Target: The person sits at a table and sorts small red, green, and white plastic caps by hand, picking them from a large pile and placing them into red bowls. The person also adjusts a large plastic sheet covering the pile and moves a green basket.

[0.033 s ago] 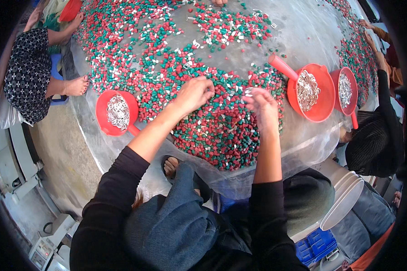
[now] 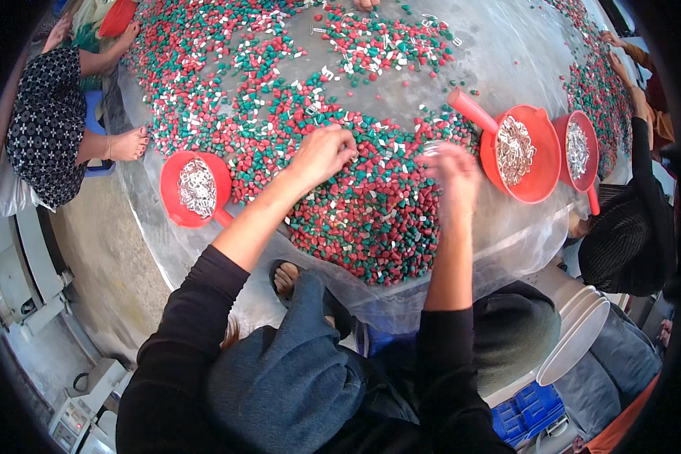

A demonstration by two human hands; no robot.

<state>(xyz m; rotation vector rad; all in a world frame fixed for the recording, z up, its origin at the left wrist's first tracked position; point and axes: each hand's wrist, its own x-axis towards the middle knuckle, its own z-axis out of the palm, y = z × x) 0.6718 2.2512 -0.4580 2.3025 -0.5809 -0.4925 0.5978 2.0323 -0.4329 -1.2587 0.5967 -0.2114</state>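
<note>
A heap of small red and green cone-shaped pieces (image 2: 356, 234), mixed with small silvery metal pieces, lies on a sheet-covered surface before me. My left hand (image 2: 324, 155) is over the heap's far part, fingers pinched together; a bright speck shows at the fingertips, too small to name. To its right my right hand (image 2: 455, 172), slightly blurred, is closed on a few silvery metal pieces (image 2: 433, 149) that look like small buckles or loops. A red dipper (image 2: 533, 193) holding many such metal pieces stands just right of my right hand, its handle pointing far left.
Another red dipper (image 2: 169, 189) of metal pieces stands left of my left forearm. A smaller red dipper (image 2: 592, 168) is at the right. Other people's hands (image 2: 619, 68) are at the right edge, and a bare foot (image 2: 129, 144) is at the left. White tubs (image 2: 575, 340) stand low right.
My right hand has moved a little to the right, toward the large red dipper, with the metal pieces in its fingers. My left hand has hardly moved.
</note>
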